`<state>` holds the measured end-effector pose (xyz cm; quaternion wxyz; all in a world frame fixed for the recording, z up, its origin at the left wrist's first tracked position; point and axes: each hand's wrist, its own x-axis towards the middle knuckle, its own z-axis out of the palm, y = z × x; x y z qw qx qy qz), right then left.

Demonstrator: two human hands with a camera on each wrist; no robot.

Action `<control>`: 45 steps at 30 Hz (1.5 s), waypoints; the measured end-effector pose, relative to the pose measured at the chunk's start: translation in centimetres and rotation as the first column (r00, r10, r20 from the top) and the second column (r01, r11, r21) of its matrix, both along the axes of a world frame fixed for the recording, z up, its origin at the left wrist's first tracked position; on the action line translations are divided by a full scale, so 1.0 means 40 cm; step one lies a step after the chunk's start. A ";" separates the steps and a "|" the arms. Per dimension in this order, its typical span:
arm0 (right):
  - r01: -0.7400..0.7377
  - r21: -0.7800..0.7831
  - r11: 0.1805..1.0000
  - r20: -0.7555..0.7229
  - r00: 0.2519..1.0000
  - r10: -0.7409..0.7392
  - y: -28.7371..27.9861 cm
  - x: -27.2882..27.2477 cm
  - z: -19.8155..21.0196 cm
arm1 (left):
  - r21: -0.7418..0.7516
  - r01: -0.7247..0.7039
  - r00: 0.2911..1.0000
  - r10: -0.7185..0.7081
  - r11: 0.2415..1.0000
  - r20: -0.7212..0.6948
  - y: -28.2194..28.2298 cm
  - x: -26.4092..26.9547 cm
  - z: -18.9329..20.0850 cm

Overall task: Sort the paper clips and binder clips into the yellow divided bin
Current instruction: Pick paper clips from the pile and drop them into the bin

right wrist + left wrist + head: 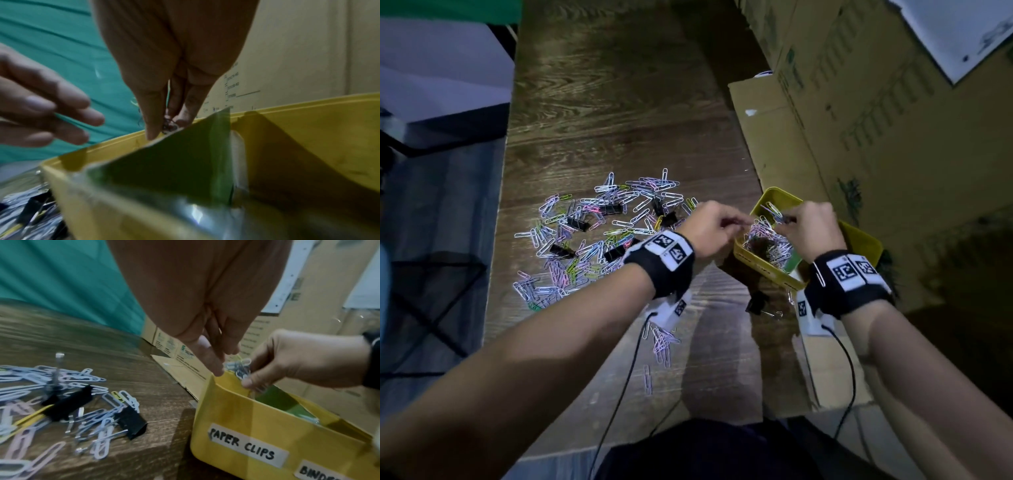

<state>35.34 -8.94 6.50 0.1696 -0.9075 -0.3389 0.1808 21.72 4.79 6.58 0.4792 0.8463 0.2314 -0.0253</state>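
surface (pixel 619 102): dark wood-grain top, bare across its far half; cardboard boxes (pixel 876 120) stand close along its right edge, hemming the bin in on that side.
yellow divided bin (pixel 767 265): smooth plastic, at the right edge of the surface; a green divider (pixel 174 162) splits it. white labels on the near wall read "paper clips" and a cut-off "binde".
paper clips (pixel 599 233): thin coloured wire loops, pink, white, blue and green, scattered in a wide patch left of the bin; a smaller group lies nearer the person, and a heap fills the bin's left compartment.
binder clips (pixel 578 222): black folded metal with wire handles, mixed into the scatter; one lies on the surface just in front of the bin.
right hand (pixel 811 229): over the bin, thumb and fingers pinching a small cluster of paper clips (pixel 239 368) above the paper-clip compartment.
left hand (pixel 709 229): at the bin's left rim, fingertips close to that cluster; whether it grips any clip, i cannot tell.
hidden: the bin's right compartment lies under the right wrist; both wrist views are blurred.
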 end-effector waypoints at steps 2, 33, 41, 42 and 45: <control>-0.034 -0.118 0.992 -0.060 0.998 0.027 0.011 -0.002 -0.002 | -0.004 -0.077 0.997 0.077 0.997 0.017 0.021 -0.051 -0.001; -0.598 -0.164 0.784 -0.157 0.801 0.578 0.166 -0.528 -0.190 | 0.135 -0.319 0.927 0.339 0.938 -0.162 0.262 -0.626 -0.106; -0.417 -0.314 0.853 -0.156 0.909 0.387 0.050 -0.570 -0.194 | 0.423 -0.189 0.908 0.321 0.886 -0.268 0.277 -0.782 -0.175; -0.429 -0.328 0.842 -0.176 0.903 0.391 0.042 -0.576 -0.200 | 0.436 -0.153 0.892 0.314 0.887 -0.324 0.256 -0.802 -0.185; -0.477 -0.298 0.827 -0.230 0.877 0.423 0.037 -0.607 -0.214 | 0.364 -0.200 0.861 0.341 0.910 -0.378 0.168 -0.832 -0.210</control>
